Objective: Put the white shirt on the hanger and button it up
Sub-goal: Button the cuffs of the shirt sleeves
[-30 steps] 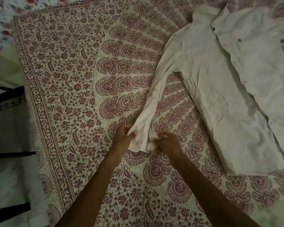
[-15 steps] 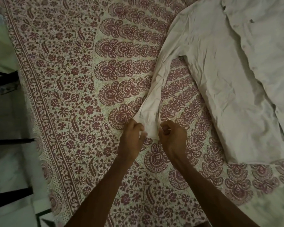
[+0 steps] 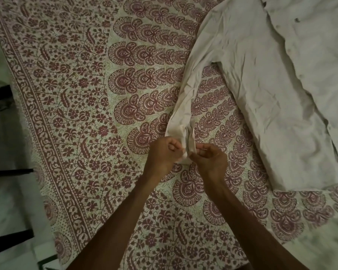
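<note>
White shirt (image 3: 271,90) lies flat and open on the patterned red-and-cream bedspread (image 3: 76,94), filling its upper right part, one sleeve (image 3: 185,98) stretched out from the body toward the person. Left hand (image 3: 163,152) and right hand (image 3: 209,159) meet at the sleeve's cuff (image 3: 186,139). Fingers of both are pinched closed on the cuff cloth, left on its left edge, right on its right edge.

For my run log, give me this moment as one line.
left hand: shut on sleeve cuff | right hand: shut on sleeve cuff | white shirt: flat on patterned bedspread | hanger: unseen
</note>
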The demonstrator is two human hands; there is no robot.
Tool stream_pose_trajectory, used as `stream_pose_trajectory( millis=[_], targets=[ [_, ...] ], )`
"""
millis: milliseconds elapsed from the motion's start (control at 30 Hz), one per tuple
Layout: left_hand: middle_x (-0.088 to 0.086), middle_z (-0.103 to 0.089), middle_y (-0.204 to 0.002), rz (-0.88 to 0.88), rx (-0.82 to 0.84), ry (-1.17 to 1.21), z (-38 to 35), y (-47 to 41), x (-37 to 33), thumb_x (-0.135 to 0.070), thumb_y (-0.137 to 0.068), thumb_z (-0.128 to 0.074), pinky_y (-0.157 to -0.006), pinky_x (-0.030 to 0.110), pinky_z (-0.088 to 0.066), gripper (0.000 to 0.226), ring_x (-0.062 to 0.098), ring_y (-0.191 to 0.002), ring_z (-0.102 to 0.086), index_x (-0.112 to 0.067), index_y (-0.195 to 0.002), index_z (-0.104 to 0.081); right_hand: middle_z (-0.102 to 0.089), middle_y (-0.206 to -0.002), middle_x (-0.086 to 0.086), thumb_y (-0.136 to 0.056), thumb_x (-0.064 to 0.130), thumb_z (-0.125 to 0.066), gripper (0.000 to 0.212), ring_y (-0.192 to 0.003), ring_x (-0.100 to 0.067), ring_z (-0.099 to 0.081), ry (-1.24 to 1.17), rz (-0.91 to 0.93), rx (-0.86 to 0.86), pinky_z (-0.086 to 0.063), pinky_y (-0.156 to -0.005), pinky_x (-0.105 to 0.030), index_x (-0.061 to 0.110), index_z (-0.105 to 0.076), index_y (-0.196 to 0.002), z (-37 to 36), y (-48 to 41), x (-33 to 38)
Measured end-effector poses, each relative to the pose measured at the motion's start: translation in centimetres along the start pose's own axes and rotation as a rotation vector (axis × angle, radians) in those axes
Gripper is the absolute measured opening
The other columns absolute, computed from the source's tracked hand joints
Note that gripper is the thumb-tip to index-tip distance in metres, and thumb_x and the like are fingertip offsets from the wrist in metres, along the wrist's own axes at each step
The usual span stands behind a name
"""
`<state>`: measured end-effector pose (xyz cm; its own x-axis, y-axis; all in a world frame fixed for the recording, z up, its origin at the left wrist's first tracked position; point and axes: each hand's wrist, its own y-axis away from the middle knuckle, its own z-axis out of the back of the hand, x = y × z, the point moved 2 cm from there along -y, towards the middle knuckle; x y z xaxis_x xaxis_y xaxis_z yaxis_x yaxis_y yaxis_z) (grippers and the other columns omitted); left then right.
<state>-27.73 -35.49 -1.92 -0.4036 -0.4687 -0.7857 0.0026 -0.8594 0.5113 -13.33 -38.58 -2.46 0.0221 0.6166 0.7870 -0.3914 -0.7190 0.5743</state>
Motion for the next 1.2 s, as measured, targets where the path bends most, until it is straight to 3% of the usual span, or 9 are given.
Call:
stream_pose_trajectory(
  millis=[267,467,533,667,800,867,1033,1133,1200],
  targets=[
    [0.000,-0.073,-0.077,0.004,0.075,-0.015,-1.5,-0.7,-1.9,-0.011,-0.078,-0.072,-0.064,0.033,-0.061,0.008,0.015,-0.072,-0.071,-0.015,-0.084,-0.075,-0.076,-0.080,0.004,-0.077,0.009,-0.081,0.017,-0.072,-0.010,-0.073,0.042,0.163,-0.107,-0.059,-0.060,-0.025,0.016,-0.076,-0.092,1.6,0.6,1.1],
    [-0.008,-0.070,-0.074,-0.051,0.126,-0.068,-3.1,-1.1,-1.8,-0.019,-0.083,-0.071,-0.059,0.019,-0.054,0.003,-0.001,-0.066,-0.066,-0.018,-0.083,-0.074,-0.073,-0.074,0.008,-0.076,0.021,-0.083,0.017,-0.063,-0.004,-0.070,0.288,0.273,-0.140,-0.059,-0.058,-0.024,0.017,-0.076,-0.092,2.2,0.2,2.0],
    [-0.007,-0.071,-0.073,-0.022,0.151,-0.004,-3.4,-1.3,-1.4,-0.020,-0.082,-0.072,-0.057,0.016,-0.053,0.004,0.001,-0.066,-0.067,-0.017,-0.082,-0.073,-0.074,-0.074,0.006,-0.075,0.021,-0.083,0.019,-0.065,-0.006,-0.071,0.310,0.236,-0.134,-0.061,-0.061,-0.028,0.017,-0.076,-0.093,2.3,-0.1,2.0],
    [0.001,-0.073,-0.076,0.004,0.178,0.084,-3.6,-1.8,-0.9,-0.019,-0.081,-0.073,-0.067,0.031,-0.060,0.005,0.017,-0.076,-0.072,-0.014,-0.083,-0.074,-0.075,-0.076,-0.003,-0.075,0.011,-0.083,0.020,-0.068,-0.019,-0.074,0.241,0.132,-0.036,-0.063,-0.065,-0.038,0.014,-0.076,-0.093,2.9,-0.8,2.3],
    [-0.006,-0.071,-0.076,-0.146,0.178,-0.002,-3.6,-1.2,-1.2,-0.018,-0.083,-0.071,-0.060,0.015,-0.053,0.003,0.001,-0.071,-0.067,-0.015,-0.084,-0.072,-0.075,-0.081,-0.015,-0.074,-0.001,-0.080,0.020,-0.076,-0.039,-0.073,0.145,0.013,0.072,-0.060,-0.069,-0.056,0.008,-0.074,-0.091,3.8,-1.5,2.2],
    [-0.011,-0.067,-0.073,-0.234,0.138,-0.097,-3.8,-0.7,-1.4,-0.017,-0.084,-0.070,-0.055,0.007,-0.045,0.002,-0.003,-0.066,-0.062,-0.015,-0.083,-0.071,-0.075,-0.078,-0.014,-0.073,-0.001,-0.081,0.019,-0.071,-0.033,-0.073,0.188,-0.001,0.109,-0.062,-0.070,-0.048,0.009,-0.075,-0.089,4.1,-1.8,2.4],
    [-0.008,-0.064,-0.077,-0.430,0.057,-0.181,-4.7,0.1,-1.4,-0.013,-0.087,-0.067,-0.058,0.011,-0.046,0.003,0.003,-0.071,-0.060,-0.015,-0.085,-0.065,-0.074,-0.070,-0.006,-0.072,0.003,-0.082,0.014,-0.054,-0.012,-0.065,0.372,0.048,0.119,-0.051,-0.047,-0.022,0.012,-0.077,-0.082,4.0,-2.6,3.5],
    [-0.007,-0.064,-0.080,-0.461,0.053,-0.201,-4.8,-0.4,-1.4,-0.010,-0.087,-0.066,-0.062,0.020,-0.051,0.006,0.007,-0.074,-0.061,-0.016,-0.087,-0.064,-0.073,-0.068,-0.006,-0.072,0.004,-0.083,0.013,-0.052,-0.008,-0.062,0.362,0.027,0.138,-0.049,-0.049,-0.020,0.012,-0.078,-0.081,4.0,-3.1,3.6],
    [-0.009,-0.065,-0.078,-0.441,0.069,-0.179,-4.6,-0.7,-1.5,-0.010,-0.086,-0.066,-0.062,0.019,-0.050,0.007,0.005,-0.073,-0.062,-0.017,-0.084,-0.065,-0.074,-0.076,-0.015,-0.078,0.000,-0.076,0.010,-0.064,-0.017,-0.068,0.246,-0.028,0.192,-0.057,-0.062,-0.028,0.005,-0.076,-0.088,4.2,-3.2,3.5]
  ],
)
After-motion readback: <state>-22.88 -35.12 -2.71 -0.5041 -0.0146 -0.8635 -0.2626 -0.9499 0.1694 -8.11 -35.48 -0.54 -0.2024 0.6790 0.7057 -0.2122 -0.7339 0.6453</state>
